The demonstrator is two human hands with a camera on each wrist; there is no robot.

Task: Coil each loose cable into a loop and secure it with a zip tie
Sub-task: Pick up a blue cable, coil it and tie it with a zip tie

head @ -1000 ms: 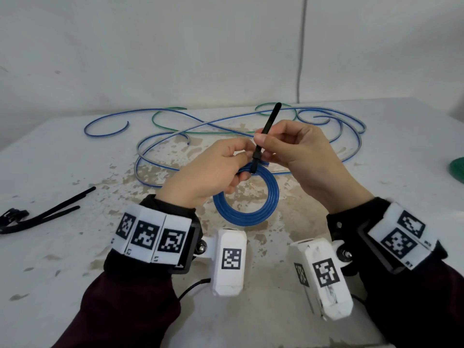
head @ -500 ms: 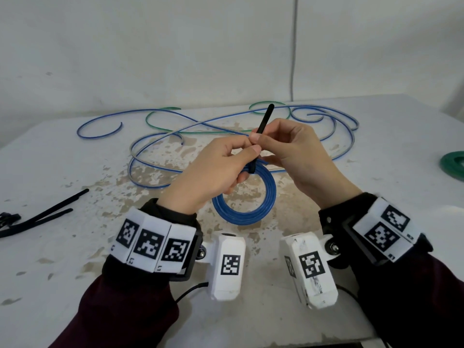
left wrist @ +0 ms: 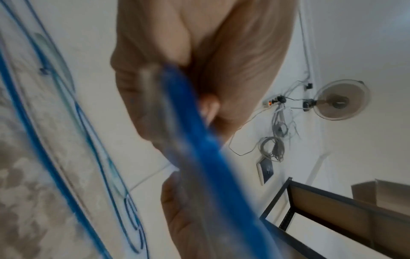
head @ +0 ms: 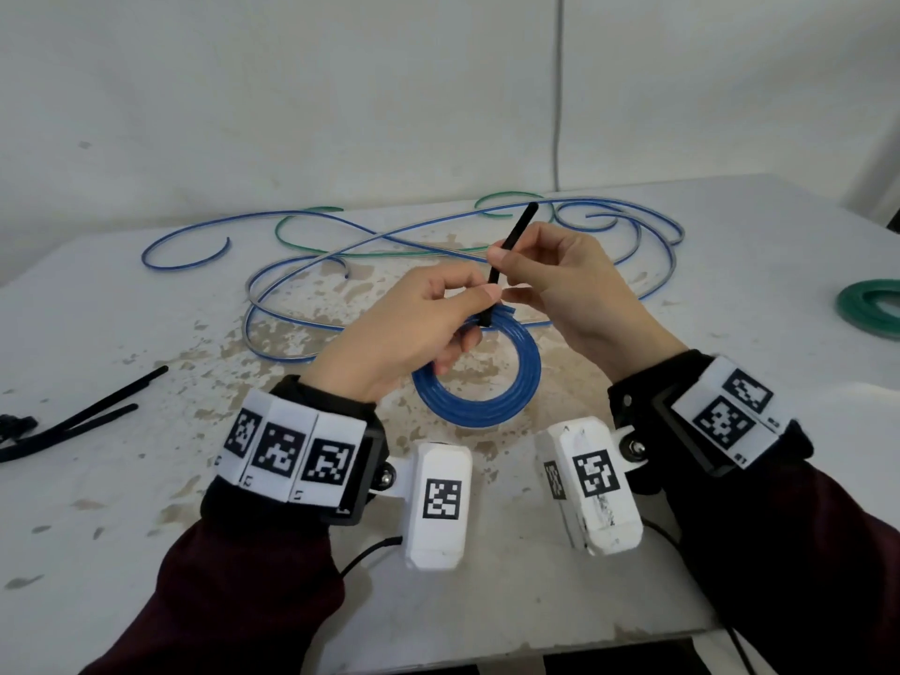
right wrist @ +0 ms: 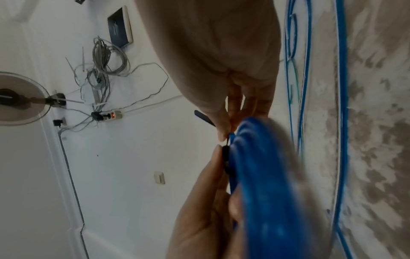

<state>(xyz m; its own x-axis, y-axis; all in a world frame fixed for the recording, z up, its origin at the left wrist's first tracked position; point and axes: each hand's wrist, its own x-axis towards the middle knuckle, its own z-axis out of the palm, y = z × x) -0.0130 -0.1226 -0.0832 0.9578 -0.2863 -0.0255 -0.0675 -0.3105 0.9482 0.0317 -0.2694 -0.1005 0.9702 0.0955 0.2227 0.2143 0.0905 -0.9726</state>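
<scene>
Between my hands, my left hand (head: 414, 328) grips the blue coil (head: 479, 377) steady while my right hand (head: 570, 289) pinches the zip tie (head: 509, 250) to cinch it.

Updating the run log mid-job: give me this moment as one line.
step: tying blue coil | left hand: holds coil | right hand: pinches zip tie | loose cables: on table

Close, blurred blue cable coil (right wrist: 266, 175) in foreground, black zip tie (right wrist: 226, 157) wrapped at its edge. Tie tail (right wrist: 203, 117) pinched in right hand (right wrist: 221, 52); left hand (right wrist: 199, 210) gripping coil. Loose blue cables (right wrist: 341, 87) on stained table (right wrist: 377, 122). Wall fan (right wrist: 17, 99) at left.
</scene>
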